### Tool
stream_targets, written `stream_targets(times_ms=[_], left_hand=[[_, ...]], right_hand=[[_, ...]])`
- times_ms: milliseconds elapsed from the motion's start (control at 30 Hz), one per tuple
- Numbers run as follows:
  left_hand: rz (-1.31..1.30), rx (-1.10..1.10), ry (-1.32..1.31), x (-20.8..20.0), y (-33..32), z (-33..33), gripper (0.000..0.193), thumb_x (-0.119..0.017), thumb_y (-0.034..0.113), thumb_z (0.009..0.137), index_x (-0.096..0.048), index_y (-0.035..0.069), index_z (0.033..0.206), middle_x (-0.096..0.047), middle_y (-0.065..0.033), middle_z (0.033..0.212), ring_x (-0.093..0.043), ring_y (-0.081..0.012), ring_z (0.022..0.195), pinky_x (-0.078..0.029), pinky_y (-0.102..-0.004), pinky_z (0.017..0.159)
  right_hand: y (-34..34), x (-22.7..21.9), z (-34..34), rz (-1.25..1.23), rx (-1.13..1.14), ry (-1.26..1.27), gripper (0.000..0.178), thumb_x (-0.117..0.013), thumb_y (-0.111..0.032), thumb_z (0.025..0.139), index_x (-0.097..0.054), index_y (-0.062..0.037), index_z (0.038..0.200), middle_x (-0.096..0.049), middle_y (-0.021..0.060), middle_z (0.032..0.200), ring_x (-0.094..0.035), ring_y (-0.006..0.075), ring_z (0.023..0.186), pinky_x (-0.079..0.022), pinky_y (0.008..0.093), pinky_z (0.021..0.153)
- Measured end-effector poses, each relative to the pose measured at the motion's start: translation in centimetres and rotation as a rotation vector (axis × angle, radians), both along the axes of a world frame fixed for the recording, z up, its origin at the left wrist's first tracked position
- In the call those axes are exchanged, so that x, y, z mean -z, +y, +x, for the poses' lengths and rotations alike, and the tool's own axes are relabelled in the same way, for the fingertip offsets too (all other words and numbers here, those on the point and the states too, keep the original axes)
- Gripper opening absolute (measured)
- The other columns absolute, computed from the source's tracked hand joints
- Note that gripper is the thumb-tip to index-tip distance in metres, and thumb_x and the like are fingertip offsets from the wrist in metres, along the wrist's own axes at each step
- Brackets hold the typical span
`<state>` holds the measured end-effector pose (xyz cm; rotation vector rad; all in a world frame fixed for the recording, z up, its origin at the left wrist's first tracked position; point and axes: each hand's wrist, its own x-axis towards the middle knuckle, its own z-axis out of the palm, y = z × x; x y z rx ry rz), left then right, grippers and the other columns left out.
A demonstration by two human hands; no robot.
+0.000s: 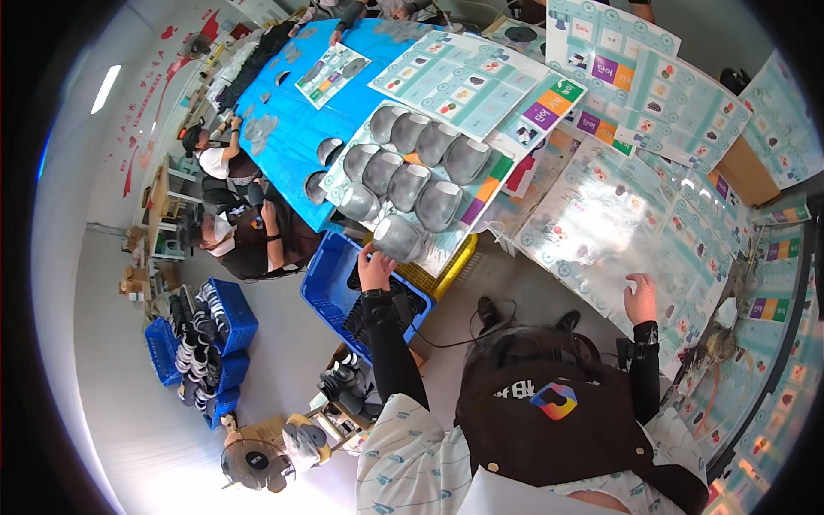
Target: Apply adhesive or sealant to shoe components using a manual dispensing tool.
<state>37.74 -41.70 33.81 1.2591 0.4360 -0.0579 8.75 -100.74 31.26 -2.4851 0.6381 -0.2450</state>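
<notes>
My left hand point(374, 269) reaches to the near corner of a printed board point(470, 225). Its fingers are closed at the edge of a grey cupped piece point(400, 238), rounded and shell-like, the nearest of several. The other grey pieces point(408, 185) sit in rough rows on the same board. Over a second printed surface point(592, 232), on the right, my right hand point(639, 299) hovers or rests with its fingers apart and nothing in them; whether it touches the surface I cannot tell.
Below my left hand stand a blue crate point(323, 273) with dark contents and a yellow crate point(446, 276). A blue-covered table point(287, 163) extends beyond, with co-workers point(245, 236) along its left side. Stacked blue crates point(232, 318) and a fan point(257, 462) stand at left.
</notes>
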Motion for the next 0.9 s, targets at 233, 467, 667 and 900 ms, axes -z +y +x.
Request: stream_targets(times_ms=[233, 467, 667, 900], left_hand=[[-0.139, 0.016, 0.065, 2.6, -0.6, 2.5, 0.055, -0.052, 0.000, 0.093, -0.040, 0.006, 0.147, -0.062, -0.0082, 0.111, -0.065, -0.0187, 0.092, -0.058, -0.0364, 0.082], [0.003, -0.035, -0.082, 3.0, -3.9, 1.1, 0.059, -0.046, 0.001, 0.099, -0.032, 0.008, 0.156, -0.051, -0.0105, 0.132, -0.059, -0.0200, 0.105, -0.056, -0.0354, 0.085], [0.726, 0.025, -0.258, 4.0, -4.6, 0.9, 0.051, -0.046, 0.008, 0.104, -0.035, 0.005, 0.154, -0.050, -0.0071, 0.113, -0.056, -0.0154, 0.090, -0.054, -0.0287, 0.072], [0.600, -0.022, -0.313, 4.6, -4.9, 0.9, 0.052, -0.041, 0.007, 0.103, -0.035, 0.005, 0.155, -0.048, -0.0032, 0.101, -0.050, -0.0130, 0.081, -0.048, -0.0296, 0.068]], right_hand=[[8.7, -4.0, 4.3, 0.081, 0.036, 0.068, 0.024, -0.064, -0.002, 0.079, -0.065, -0.0051, 0.103, -0.059, 0.0162, 0.114, -0.054, 0.0377, 0.113, -0.044, 0.0451, 0.098], [11.5, -5.4, 6.5, -0.010, -0.033, 0.072, 0.022, -0.063, -0.003, 0.080, -0.065, -0.0061, 0.102, -0.059, 0.0143, 0.112, -0.053, 0.0371, 0.113, -0.044, 0.0440, 0.098], [11.7, -6.4, 9.6, -0.019, -0.065, 0.060, 0.022, -0.063, -0.003, 0.079, -0.066, -0.0053, 0.101, -0.060, 0.0142, 0.110, -0.054, 0.0363, 0.113, -0.045, 0.0429, 0.098], [10.8, -6.2, 11.8, -0.009, -0.152, 0.029, 0.024, -0.062, -0.002, 0.078, -0.065, -0.0051, 0.101, -0.059, 0.0146, 0.111, -0.052, 0.0363, 0.113, -0.045, 0.0426, 0.098]])
